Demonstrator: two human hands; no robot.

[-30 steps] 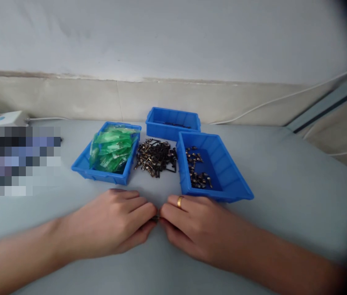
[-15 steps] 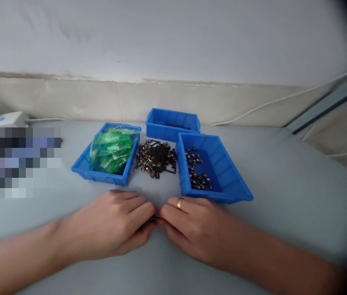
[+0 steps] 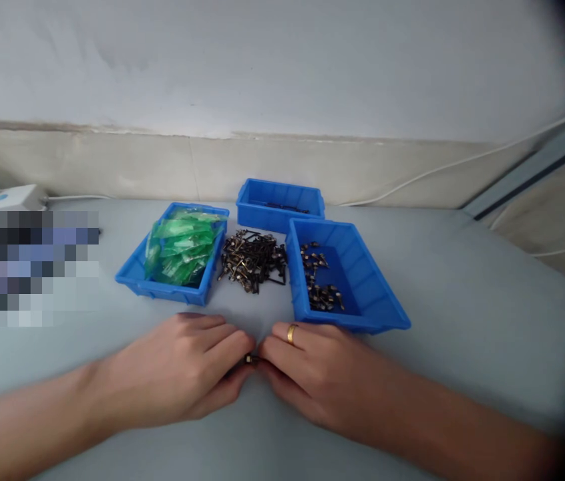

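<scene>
My left hand point(image 3: 197, 364) and my right hand point(image 3: 312, 367) meet fingertip to fingertip at the front middle of the table. Between them is a small dark metal piece point(image 3: 250, 359), mostly hidden by the fingers; both hands pinch it. A gold ring is on a finger of my right hand. Just beyond the hands lies a heap of dark and brassy metal parts point(image 3: 255, 260). The blue tray point(image 3: 162, 288) left of the heap holds green plastic packets point(image 3: 185, 244). In the blue tray point(image 3: 370, 287) on the right are several small metal parts point(image 3: 323, 296).
A third blue tray point(image 3: 272, 215) with a few dark thin parts stands behind the heap, near the wall. White boxes point(image 3: 17, 198) sit at the far left beside a blurred-out area. A white cable point(image 3: 413, 180) runs along the wall at the right.
A little more of the small metal piece shows between my fingertips. Both hands stay in nearly the same place.
</scene>
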